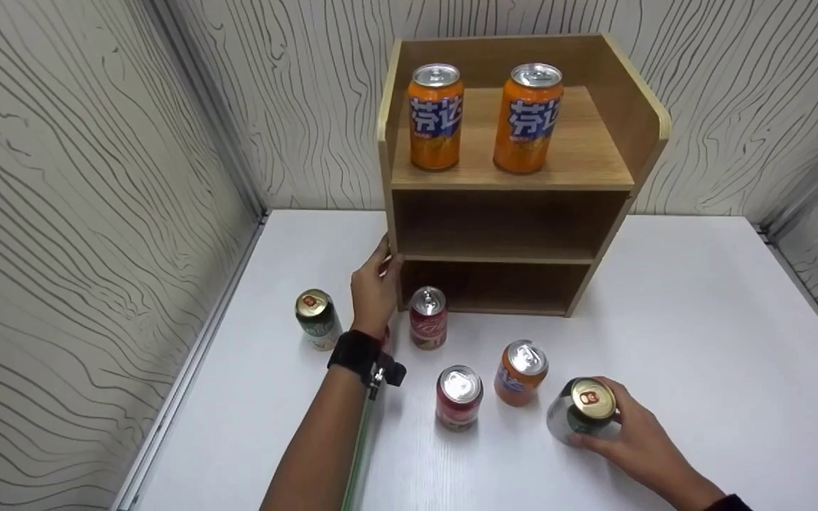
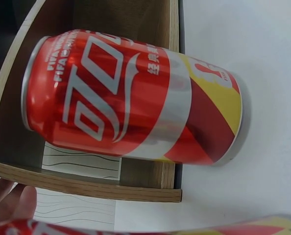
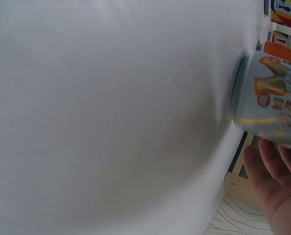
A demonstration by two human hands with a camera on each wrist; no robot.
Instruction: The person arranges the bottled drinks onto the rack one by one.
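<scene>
White tabletop (image 1: 693, 319): my left hand (image 1: 373, 292), fingers loosely extended, touches a brown wooden shelf (image 1: 588, 142); right of an orange metal can (image 1: 519, 376), my right hand (image 1: 633, 433) grips a green-and-white metal can (image 1: 576, 410), near right, apparently securing it; lifting would call for an upright hold.

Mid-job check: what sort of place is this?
Probably a small staged work booth: pale wall panels with dark wavy lines enclose a white flat tabletop, which holds a brown wooden tiered shelf. Its exact purpose isn't shown.
</scene>
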